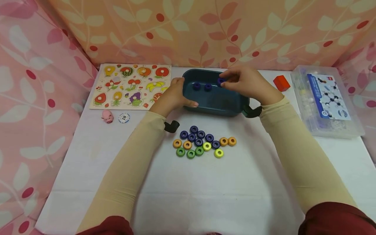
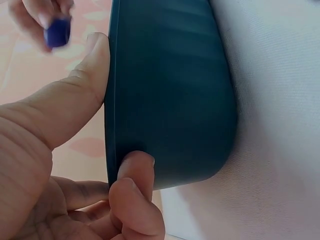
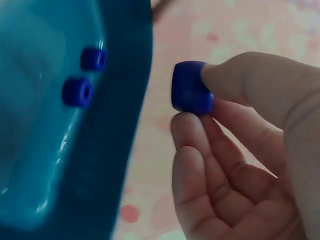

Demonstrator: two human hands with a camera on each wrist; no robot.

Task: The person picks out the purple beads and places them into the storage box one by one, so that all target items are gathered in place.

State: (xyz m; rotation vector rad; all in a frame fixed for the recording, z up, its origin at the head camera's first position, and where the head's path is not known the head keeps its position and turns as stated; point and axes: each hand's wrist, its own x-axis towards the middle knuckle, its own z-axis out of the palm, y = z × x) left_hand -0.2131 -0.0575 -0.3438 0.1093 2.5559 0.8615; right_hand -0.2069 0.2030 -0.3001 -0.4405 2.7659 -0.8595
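A dark teal tub (image 1: 217, 103) stands at the back middle of the white table. My left hand (image 1: 176, 94) grips its left rim (image 2: 111, 100), thumb along the edge and a finger on the outer wall (image 2: 170, 100). My right hand (image 1: 243, 81) hovers over the tub's far right part and pinches a blue ring (image 1: 221, 81) (image 3: 190, 89) (image 2: 57, 32) between thumb and fingers. Two blue rings (image 1: 196, 86) (image 1: 208, 87) (image 3: 77, 92) (image 3: 93, 58) lie inside the tub. A heap of blue, orange, green and yellow rings (image 1: 202, 142) lies in front of the tub.
A fruit peg puzzle board (image 1: 130, 85) lies at the back left, with a pink pig figure (image 1: 107, 116) and a poker chip (image 1: 124, 117) before it. A red block (image 1: 281, 83) and a clear plastic box (image 1: 326, 101) sit on the right. Patterned cloth walls surround the table.
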